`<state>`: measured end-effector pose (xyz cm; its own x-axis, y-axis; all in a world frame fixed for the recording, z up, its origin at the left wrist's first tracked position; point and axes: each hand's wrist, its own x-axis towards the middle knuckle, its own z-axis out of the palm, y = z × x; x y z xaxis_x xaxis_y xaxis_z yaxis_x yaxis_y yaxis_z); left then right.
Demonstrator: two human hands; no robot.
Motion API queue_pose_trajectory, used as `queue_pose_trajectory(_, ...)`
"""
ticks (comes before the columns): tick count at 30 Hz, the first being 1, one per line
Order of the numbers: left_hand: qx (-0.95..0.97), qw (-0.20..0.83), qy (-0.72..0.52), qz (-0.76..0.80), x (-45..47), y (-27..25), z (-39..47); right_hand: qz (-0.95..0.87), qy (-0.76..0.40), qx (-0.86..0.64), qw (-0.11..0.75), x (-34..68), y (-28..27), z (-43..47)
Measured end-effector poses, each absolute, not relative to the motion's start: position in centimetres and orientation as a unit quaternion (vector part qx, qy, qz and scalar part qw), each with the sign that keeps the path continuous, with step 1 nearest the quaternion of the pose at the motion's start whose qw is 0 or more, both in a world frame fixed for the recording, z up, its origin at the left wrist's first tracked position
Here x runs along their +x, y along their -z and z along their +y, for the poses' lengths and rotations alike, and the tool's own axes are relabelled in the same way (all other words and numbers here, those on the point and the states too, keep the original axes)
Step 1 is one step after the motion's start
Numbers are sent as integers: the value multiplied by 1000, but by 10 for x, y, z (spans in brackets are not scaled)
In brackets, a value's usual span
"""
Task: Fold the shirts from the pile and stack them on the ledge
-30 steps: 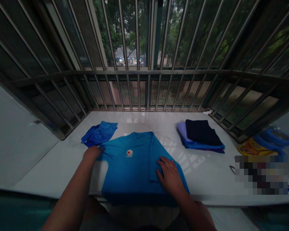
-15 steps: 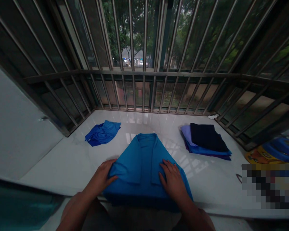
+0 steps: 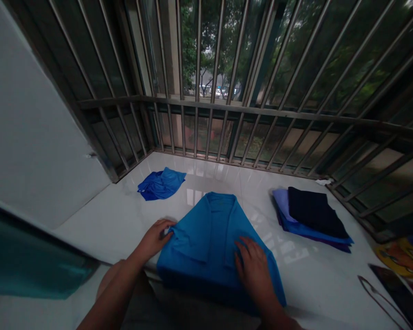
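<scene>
A blue shirt lies in front of me with its sleeves folded inward; its lower part hangs over the ledge's front edge. At the shirt's left edge, my left hand pinches a bit of the fabric between thumb and fingers. My right hand rests on the folded right sleeve, fingers spread and lying flat. Further back on the left lies a crumpled blue garment, apart from both hands. To the right is a stack of folded clothes, with a black garment on top and lilac, blue and purple layers below.
The glossy white ledge ends at metal window bars. At the right edge are a yellow patterned container, a dark flat object and a thin looped cord or frame. Teal fabric hangs at lower left.
The view has turned to the right. My left hand has gone from lying on the shirt's left side to pinching its edge. My right hand stays on the right sleeve.
</scene>
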<state>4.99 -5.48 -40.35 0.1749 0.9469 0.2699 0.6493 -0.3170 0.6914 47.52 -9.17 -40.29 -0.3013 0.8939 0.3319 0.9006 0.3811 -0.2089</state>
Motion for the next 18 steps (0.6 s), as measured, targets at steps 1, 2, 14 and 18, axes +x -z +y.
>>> queue_pose_trajectory(1,726,220,-350,550,50,405,-55,-818,2,-537,208,462,402,-97)
queue_pose_trajectory(2,718,224,-355,555,50,406,-54,-830,-9,-515,212,446,401,-103)
queue_pose_trajectory(14,712,227,-380,545,51,408,-57,-884,-59,-430,172,383,403,-98)
queue_pose_trajectory(18,716,226,-370,548,52,406,-57,-879,-128,-441,128,395,391,-103)
